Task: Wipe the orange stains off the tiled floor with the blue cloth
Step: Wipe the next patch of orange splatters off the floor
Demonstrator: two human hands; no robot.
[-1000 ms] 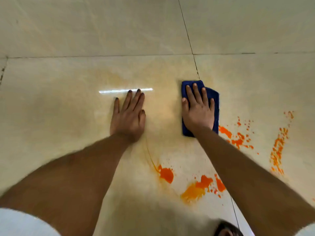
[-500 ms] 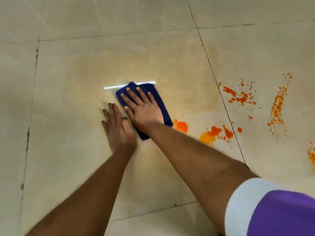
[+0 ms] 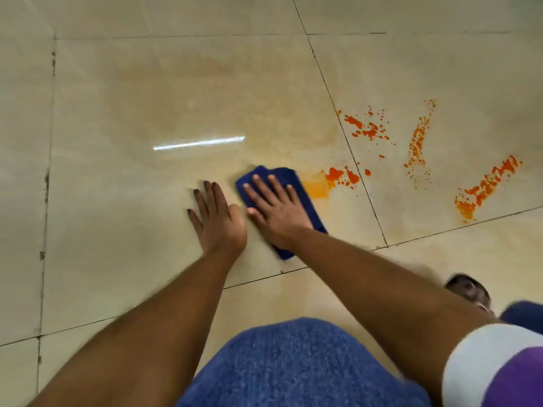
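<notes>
our right hand [image 3: 276, 211] lies flat on the blue cloth [image 3: 289, 183], fingers spread, no closed grip, just pressing it to the tiled floor [image 3: 117, 201] so the whole pad rubs. left hand [image 3: 219, 218] flat and open on bare tile just beside it, likely bracing our weight. cloth's edge touches a pale orange smear [image 3: 316, 188]; brighter orange stains [image 3: 367, 129] lie further right, unwiped.

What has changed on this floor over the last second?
The right hand swept the blue cloth left beside the left hand, then back right, smearing away the round orange blob near it. The left hand stayed flat on the tile, and the splatters across the grout line remain untouched.
</notes>
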